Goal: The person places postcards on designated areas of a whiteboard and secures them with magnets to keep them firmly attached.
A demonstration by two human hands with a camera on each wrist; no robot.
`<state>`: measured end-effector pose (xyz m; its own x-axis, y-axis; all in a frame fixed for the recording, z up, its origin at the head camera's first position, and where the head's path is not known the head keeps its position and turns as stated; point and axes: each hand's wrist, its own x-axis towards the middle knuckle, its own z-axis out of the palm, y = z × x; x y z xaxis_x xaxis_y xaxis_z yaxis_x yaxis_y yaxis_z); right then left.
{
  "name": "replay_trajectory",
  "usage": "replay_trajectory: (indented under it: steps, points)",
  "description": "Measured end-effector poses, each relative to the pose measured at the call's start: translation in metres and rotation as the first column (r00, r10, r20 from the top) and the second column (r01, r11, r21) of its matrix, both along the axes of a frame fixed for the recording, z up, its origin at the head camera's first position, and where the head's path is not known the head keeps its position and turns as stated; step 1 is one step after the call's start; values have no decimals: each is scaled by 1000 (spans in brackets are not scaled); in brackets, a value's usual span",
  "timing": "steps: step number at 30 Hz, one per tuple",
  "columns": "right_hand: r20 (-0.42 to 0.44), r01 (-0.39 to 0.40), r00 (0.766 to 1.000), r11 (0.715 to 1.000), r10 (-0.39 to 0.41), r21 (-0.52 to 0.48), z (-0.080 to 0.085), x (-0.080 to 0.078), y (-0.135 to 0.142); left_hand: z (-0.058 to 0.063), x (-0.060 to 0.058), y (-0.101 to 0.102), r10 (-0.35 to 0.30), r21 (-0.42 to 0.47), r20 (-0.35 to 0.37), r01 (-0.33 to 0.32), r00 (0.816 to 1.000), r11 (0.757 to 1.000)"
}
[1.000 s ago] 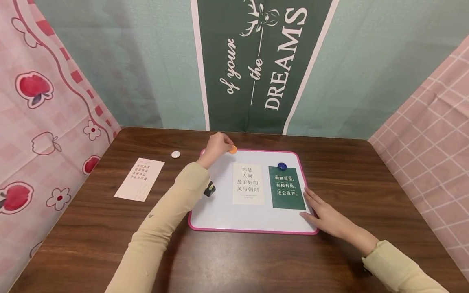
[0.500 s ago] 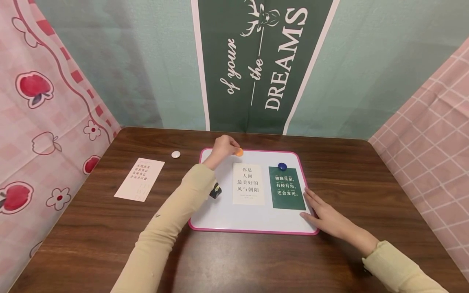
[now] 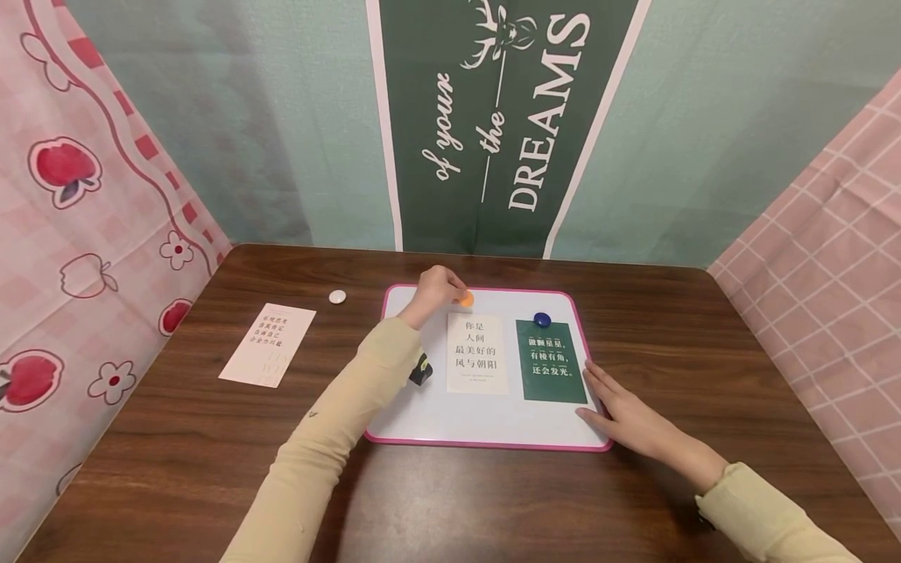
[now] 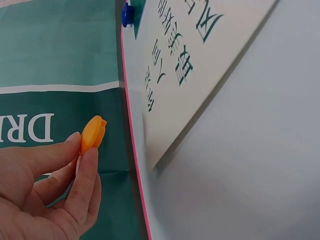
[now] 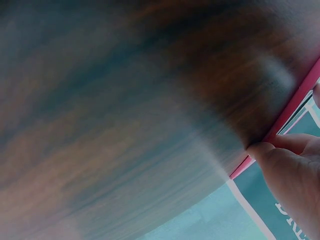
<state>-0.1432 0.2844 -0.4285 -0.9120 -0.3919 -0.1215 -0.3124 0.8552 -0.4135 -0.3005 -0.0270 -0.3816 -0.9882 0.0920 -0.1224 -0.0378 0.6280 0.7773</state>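
My left hand (image 3: 433, 292) pinches an orange round magnet (image 4: 92, 135) between thumb and fingertips, near the top edge of a pink-rimmed whiteboard (image 3: 422, 426). In the left wrist view the magnet is apart from the board. Just below it in the head view, a cream card (image 3: 477, 375) with printed characters lies on the board. Right of that is a green card (image 3: 552, 387), with a blue magnet (image 3: 542, 320) at its top edge. My right hand (image 3: 637, 422) rests on the board's right edge, fingers extended. In the right wrist view its fingertips touch the pink rim.
On the brown wooden table (image 3: 450, 508), a white round magnet (image 3: 338, 297) and a pale pink card (image 3: 267, 346) lie left of the board. A green cloth with lettering (image 3: 486, 141) hangs behind the table, and pink cloths hang at both sides.
My left hand has moved right and slightly toward the near side with the orange magnet, closer to the cream card's top. The right hand has stayed at the board's edge.
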Motion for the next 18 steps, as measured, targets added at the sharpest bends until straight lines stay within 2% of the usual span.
replay_trajectory:
  steps: [11, 18]
  points:
    - [8, 4, 1000, 1000, -4, 2, -1, 0, 0, -8, 0, 9, -9, -2, -1, 9, 1000, 1000]
    - [10, 10, 1000, 1000, -10, 2, 0, 1, 0, -12, 1, 12, 11, 20, 49, -12, 999, 1000]
